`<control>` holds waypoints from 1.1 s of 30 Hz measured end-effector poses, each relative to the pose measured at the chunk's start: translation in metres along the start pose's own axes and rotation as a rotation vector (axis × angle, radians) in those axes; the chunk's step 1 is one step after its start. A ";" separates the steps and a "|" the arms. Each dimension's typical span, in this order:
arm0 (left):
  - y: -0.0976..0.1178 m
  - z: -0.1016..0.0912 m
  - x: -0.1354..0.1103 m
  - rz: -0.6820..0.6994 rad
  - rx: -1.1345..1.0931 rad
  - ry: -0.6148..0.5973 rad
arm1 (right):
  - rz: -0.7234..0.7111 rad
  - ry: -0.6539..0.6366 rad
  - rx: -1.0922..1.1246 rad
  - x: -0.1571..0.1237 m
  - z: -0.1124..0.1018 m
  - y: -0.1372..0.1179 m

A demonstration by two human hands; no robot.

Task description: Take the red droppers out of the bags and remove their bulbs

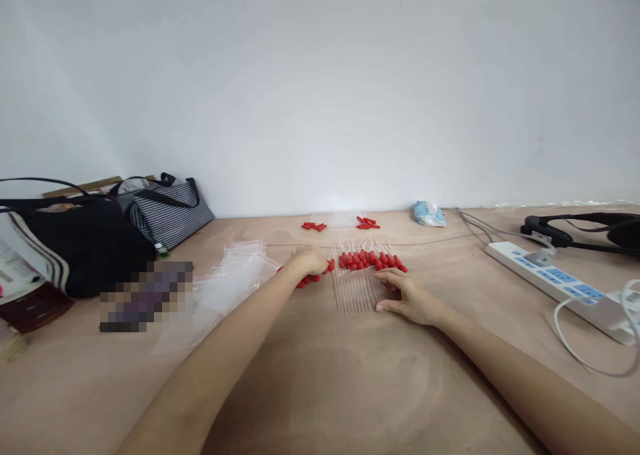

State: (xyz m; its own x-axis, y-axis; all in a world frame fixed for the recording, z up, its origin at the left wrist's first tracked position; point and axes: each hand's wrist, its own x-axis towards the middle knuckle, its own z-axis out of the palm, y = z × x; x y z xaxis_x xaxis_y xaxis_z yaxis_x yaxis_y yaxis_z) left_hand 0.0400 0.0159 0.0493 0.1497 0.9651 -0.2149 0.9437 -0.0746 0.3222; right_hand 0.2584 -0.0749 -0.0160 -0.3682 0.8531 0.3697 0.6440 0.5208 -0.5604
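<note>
Thin clear droppers (356,289) with red rubber bulbs (367,260) lie side by side in the middle of the table. My right hand (413,299) rests at their right edge. Its thumb and fingers are apart, with the tips touching the clear tubes. To the left, my left hand (311,260) reaches down over a small heap of loose red bulbs (309,280), back of the hand up. Its fingertips are mostly hidden, so whether they pinch a bulb does not show.
Clear plastic bags (235,275) lie left of my left hand. Farther back are more clear tubes (343,220) and red bulbs (367,223). A power strip (555,275) with cables and a blue-white packet (429,213) stand right; a striped bag (173,211) and black bag (100,241) left.
</note>
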 end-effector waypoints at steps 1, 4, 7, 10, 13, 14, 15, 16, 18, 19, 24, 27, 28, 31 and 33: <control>0.001 0.001 0.001 -0.029 0.001 -0.027 | -0.007 0.002 -0.002 0.000 0.000 0.000; 0.002 0.003 0.004 -0.072 0.009 -0.043 | -0.019 0.023 -0.020 -0.001 -0.001 -0.002; 0.002 0.001 0.001 -0.068 0.002 -0.014 | -0.038 0.074 -0.060 -0.002 -0.001 -0.004; -0.004 -0.008 -0.012 0.004 -0.024 0.046 | -0.086 0.184 -0.105 -0.002 0.003 -0.006; -0.019 -0.014 -0.036 0.125 -0.049 0.132 | -0.128 0.362 -0.176 0.001 0.012 -0.007; -0.026 -0.013 -0.045 0.180 -0.053 0.169 | -0.134 0.425 -0.213 0.002 0.016 -0.009; -0.034 -0.010 -0.053 0.253 -0.053 0.214 | -0.142 0.479 -0.254 0.003 0.019 -0.011; -0.041 -0.005 -0.061 0.392 -0.035 0.303 | -0.155 0.517 -0.296 0.004 0.023 -0.015; -0.054 0.007 -0.074 0.582 0.056 0.431 | -0.206 0.543 -0.369 0.006 0.029 -0.024; -0.060 0.014 -0.078 0.653 0.106 0.475 | -0.242 0.535 -0.401 0.008 0.032 -0.030; -0.069 0.037 -0.084 0.890 0.317 0.652 | -0.330 0.544 -0.439 0.014 0.040 -0.050; -0.069 0.041 -0.080 0.903 0.330 0.708 | -0.317 0.536 -0.383 0.015 0.040 -0.053; -0.069 0.043 -0.079 0.911 0.327 0.717 | -0.329 0.517 -0.386 0.015 0.040 -0.054; -0.069 0.045 -0.077 0.970 0.331 0.733 | -0.375 0.457 -0.444 0.015 0.040 -0.055; -0.069 0.045 -0.077 0.990 0.318 0.738 | -0.369 0.435 -0.488 0.015 0.041 -0.056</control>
State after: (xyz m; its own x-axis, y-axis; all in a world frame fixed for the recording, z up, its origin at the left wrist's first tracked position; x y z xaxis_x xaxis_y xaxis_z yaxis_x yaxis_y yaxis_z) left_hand -0.0231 -0.0647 0.0017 0.7248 0.3656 0.5840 0.5676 -0.7973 -0.2053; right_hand 0.1892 -0.0901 -0.0088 -0.3850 0.4832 0.7863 0.7916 0.6109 0.0121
